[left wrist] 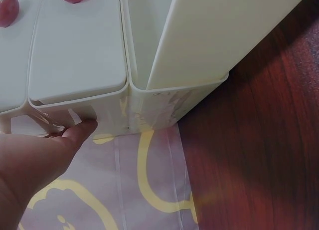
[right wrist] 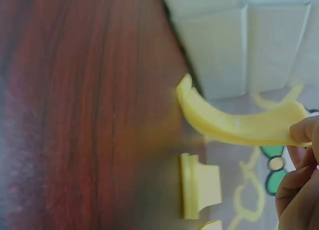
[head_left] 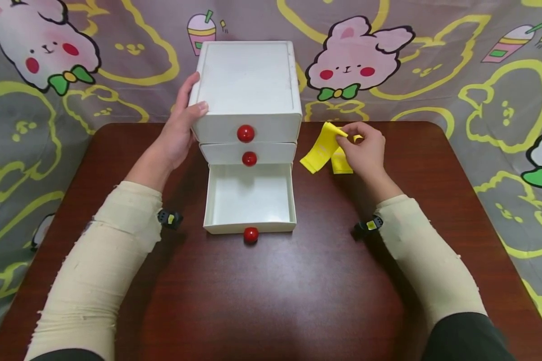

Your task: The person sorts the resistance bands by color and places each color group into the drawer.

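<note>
A white drawer cabinet (head_left: 248, 77) stands at the back of the table, with red round knobs. Its bottom drawer (head_left: 251, 200) is pulled out and the bare white floor inside shows. Against the cabinet's upper left side rests my left hand (head_left: 176, 123), its thumb at the top edge near the front. My right hand (head_left: 366, 150) pinches one end of a soft yellow strip (head_left: 320, 150), right of the cabinet; the strip hangs slanting and curved, its lower end toward the cabinet. Beneath that hand, another yellow folded piece (head_left: 342, 163) lies on the table, partly hidden.
The dark red-brown table (head_left: 280, 301) reaches up to a patterned cloth backdrop (head_left: 253, 20) behind and at both sides. Two middle and upper drawers, the upper one (head_left: 217, 128) included, are pushed in above the pulled-out one.
</note>
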Tool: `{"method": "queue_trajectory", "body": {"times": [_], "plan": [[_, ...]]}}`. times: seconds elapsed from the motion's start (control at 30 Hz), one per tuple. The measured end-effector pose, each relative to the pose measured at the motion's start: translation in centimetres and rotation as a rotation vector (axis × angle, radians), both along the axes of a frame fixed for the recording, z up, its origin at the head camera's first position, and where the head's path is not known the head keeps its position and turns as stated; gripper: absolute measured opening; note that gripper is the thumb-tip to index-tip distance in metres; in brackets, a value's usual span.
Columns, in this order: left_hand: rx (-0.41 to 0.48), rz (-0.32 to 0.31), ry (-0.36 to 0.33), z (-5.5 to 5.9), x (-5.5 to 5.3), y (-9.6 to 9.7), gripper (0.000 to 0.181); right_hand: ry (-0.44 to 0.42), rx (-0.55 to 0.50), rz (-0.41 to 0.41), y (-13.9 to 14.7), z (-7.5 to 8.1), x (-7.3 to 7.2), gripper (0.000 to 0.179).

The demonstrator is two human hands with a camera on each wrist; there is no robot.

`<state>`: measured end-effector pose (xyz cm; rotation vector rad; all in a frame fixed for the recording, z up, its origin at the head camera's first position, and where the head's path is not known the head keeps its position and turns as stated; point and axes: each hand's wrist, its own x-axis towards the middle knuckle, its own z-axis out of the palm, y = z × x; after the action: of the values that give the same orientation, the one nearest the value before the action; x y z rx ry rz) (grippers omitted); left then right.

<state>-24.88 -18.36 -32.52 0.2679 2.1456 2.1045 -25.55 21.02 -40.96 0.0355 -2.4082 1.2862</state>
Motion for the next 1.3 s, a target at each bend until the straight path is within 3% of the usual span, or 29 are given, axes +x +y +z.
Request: {"method": "queue_trajectory", "body": {"times": [0.33,0.57,0.93,1.1,1.3], "plan": [[0.017,0.005,0.000,-0.1,-0.1,0.0,0.065,0.094,-0.131,-0.003,-0.6,4.1,5.1,0.021],[-0.007,0.002,-0.012,0.0,0.0,0.0,0.064,0.234,-0.210,0.082,-2.4,7.8,9.5,0.016],[-0.002,0.003,-0.007,0.1,0.0,0.0,0.064,0.310,-0.237,0.298,-3.9,7.2,11.2,0.014],[-0.014,0.000,-0.006,0.1,0.1,0.0,0.064,0.270,-0.246,0.405,-6.4,6.9,11.8,0.014],[0.003,0.001,0.001,0.0,0.1,0.1,0.064,0.235,-0.275,0.507,-10.1,5.2,11.8,0.014]]}}
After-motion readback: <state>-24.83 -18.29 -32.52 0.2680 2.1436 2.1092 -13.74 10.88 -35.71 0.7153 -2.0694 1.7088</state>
